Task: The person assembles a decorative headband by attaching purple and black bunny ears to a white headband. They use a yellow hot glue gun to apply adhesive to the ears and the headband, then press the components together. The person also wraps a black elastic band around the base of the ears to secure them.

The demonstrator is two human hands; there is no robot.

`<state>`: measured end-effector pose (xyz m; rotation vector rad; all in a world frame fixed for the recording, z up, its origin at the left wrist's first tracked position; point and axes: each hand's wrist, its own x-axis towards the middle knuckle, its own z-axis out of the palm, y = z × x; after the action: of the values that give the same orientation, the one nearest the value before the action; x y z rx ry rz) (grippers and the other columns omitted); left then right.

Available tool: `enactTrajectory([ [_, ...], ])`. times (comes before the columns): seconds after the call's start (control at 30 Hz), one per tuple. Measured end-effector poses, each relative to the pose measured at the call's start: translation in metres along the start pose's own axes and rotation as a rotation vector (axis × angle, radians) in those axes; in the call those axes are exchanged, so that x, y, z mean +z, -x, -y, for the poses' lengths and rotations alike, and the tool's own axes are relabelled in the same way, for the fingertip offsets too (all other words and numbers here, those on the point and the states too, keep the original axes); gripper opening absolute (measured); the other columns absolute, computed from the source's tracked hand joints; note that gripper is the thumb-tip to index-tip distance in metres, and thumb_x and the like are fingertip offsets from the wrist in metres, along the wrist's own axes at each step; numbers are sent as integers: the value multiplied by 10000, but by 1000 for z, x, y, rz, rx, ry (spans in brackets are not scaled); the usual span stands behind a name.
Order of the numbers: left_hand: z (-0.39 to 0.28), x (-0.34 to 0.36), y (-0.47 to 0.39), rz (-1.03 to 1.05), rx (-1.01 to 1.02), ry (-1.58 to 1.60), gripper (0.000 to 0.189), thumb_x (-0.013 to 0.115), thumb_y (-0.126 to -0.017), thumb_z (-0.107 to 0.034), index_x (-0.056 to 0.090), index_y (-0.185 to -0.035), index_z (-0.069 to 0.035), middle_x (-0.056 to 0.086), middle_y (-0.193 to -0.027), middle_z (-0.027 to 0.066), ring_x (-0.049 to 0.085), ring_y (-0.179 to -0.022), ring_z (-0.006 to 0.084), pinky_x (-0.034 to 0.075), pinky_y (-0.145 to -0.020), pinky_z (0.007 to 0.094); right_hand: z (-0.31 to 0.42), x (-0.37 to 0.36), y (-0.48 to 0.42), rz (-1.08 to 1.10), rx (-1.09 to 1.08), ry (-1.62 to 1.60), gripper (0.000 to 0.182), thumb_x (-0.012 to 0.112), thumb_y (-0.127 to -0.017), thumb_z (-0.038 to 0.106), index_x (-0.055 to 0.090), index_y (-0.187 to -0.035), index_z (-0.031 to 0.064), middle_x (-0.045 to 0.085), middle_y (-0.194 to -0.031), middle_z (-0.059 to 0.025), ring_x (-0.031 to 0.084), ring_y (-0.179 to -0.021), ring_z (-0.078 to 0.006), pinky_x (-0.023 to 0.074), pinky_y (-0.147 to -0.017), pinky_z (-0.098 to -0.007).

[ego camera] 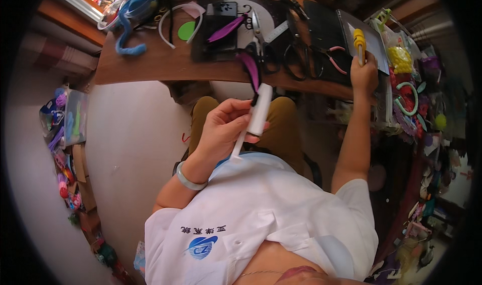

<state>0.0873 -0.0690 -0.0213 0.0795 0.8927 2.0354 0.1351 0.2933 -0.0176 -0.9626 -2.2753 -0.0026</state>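
Note:
My left hand is raised over my lap, its fingers closed around a white band that looks like a plastic headband. A purple and black strip stands up from the band's upper end. At the right of the table, my right hand grips a yellow tool with a pale shaft; its exact kind is hard to tell. Below the tool lies a grey sheet or pad. Pink-handled pliers rest just left of that hand.
On the wooden table lie metal scissors, black-handled scissors, a ruler, a purple strip, a green disc, a white headband and blue fuzzy cord. Yellow beads sit at right.

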Motion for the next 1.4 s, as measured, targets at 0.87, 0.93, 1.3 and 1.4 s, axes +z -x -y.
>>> enactTrajectory([
  [0.87,-11,-8,6,113,-68,-49,269,554,-876,-118,546,-1084,53,613,-996,124,623,-934,198,539,-768,320,135,-72,113,534,-569,-1064,156,638,-754,-51,614,-900,-2,611,-804,-132,585,-664,-223,476,-566,-270],
  [0.93,-13,-4,7,65,-95,-47,240,561,-877,-122,567,-1051,43,622,-974,128,629,-919,196,540,-758,308,135,-73,114,530,-584,-1056,150,636,-755,-50,612,-896,-6,611,-793,-129,583,-659,-223,474,-561,-270],
  [1.3,-1,-7,4,-10,-65,-198,155,570,-877,-107,592,-956,24,647,-912,167,652,-869,235,560,-727,297,132,-68,127,493,-548,-1040,118,638,-763,-14,614,-877,5,612,-770,-113,578,-655,-244,470,-567,-286],
  [1.4,-3,-8,4,-12,-97,-150,143,573,-873,-96,593,-939,30,645,-907,169,654,-858,241,562,-725,300,132,-69,128,483,-544,-1034,119,644,-761,-2,615,-876,10,612,-760,-109,579,-654,-245,468,-569,-293],
])
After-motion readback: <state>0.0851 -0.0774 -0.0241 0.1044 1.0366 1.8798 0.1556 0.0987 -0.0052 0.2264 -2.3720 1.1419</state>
